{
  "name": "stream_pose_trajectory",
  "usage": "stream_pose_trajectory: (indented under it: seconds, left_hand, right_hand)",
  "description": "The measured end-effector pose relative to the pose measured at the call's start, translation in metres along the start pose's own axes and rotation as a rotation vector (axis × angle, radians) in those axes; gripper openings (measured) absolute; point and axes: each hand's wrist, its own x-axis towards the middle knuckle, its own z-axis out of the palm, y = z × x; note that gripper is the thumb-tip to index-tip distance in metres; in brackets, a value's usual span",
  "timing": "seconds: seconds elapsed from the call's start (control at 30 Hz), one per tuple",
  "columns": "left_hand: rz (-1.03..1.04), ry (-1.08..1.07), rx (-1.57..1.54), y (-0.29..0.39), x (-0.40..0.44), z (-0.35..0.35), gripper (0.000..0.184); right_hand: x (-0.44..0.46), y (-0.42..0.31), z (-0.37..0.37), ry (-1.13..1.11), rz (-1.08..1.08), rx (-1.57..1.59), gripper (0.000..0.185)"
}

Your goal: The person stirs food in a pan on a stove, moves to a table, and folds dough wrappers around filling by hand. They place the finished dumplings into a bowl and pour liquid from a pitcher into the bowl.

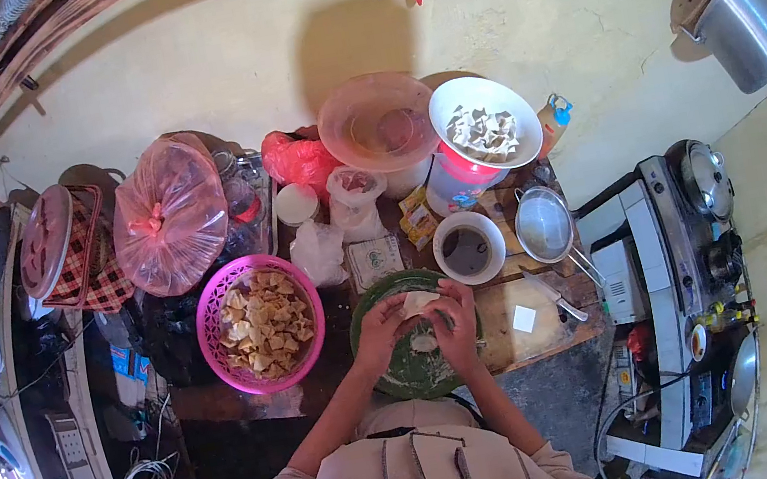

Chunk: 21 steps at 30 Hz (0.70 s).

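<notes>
Over a round green tray (388,377), my left hand (380,329) and my right hand (457,316) pinch a small white dough wrapper (418,303) between their fingertips. The fingers hide part of it, and any filling cannot be made out. Below the hands, a pale lump (423,343) and white smears show on the tray. To the left of the tray, a pink basket (206,335) holds many small brown folded pieces (266,322). Just beyond my right hand is a white bowl (497,251) of dark liquid. A flat white square (525,318) lies to the right on the wooden table.
A knife (555,296) and a wire sieve (544,225) lie at the right. Behind stand a white bowl (444,113) of white folded pieces and a pinkish basin (339,125). A tied pink plastic bag (168,215) is back left; a stove (694,218) stands far right.
</notes>
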Motion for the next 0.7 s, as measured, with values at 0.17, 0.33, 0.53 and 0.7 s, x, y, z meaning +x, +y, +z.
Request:
stream_pose_trajectory:
  seconds: [0.17, 0.33, 0.53, 0.7]
  left_hand:
    - [0.094, 0.001, 0.174, 0.007, -0.004, 0.008, 0.026]
    - [0.171, -0.029, 0.150, 0.006, -0.004, 0.010, 0.024]
    - [0.094, 0.035, 0.094, 0.010, -0.004, 0.009, 0.026]
    - [0.031, -0.108, 0.168, 0.030, 0.000, -0.008, 0.023]
  right_hand:
    - [-0.006, 0.023, 0.014, 0.017, 0.155, 0.346, 0.018]
    - [-0.002, 0.016, 0.019, 0.068, 0.253, 0.468, 0.024]
    - [0.000, 0.003, 0.010, 0.054, 0.356, 0.679, 0.031]
    - [0.003, 0.010, -0.012, -0.104, 0.190, 0.528, 0.028]
